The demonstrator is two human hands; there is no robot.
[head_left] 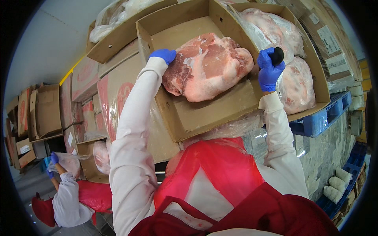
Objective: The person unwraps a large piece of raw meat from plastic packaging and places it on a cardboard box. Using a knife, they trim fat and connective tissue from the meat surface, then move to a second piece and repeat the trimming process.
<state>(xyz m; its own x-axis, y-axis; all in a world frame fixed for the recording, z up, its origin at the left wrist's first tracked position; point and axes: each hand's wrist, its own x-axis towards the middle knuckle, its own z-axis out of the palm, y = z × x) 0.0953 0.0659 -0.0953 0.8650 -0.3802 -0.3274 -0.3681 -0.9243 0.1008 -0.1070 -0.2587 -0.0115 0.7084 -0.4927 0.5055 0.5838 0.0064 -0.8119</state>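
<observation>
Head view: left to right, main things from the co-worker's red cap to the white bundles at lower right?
Co-worker's red cap → left hand at the meat's edge → unwrapped meat in a cardboard box → right hand gripping a black handle → bagged meat → white bundles.

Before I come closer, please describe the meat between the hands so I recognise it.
Find the open cardboard box in front of the red apron. Inside lies one piece of meat, pink with white fat. Unlike the plastic-wrapped pieces in the box to its right, its upper surface is bare.
</observation>
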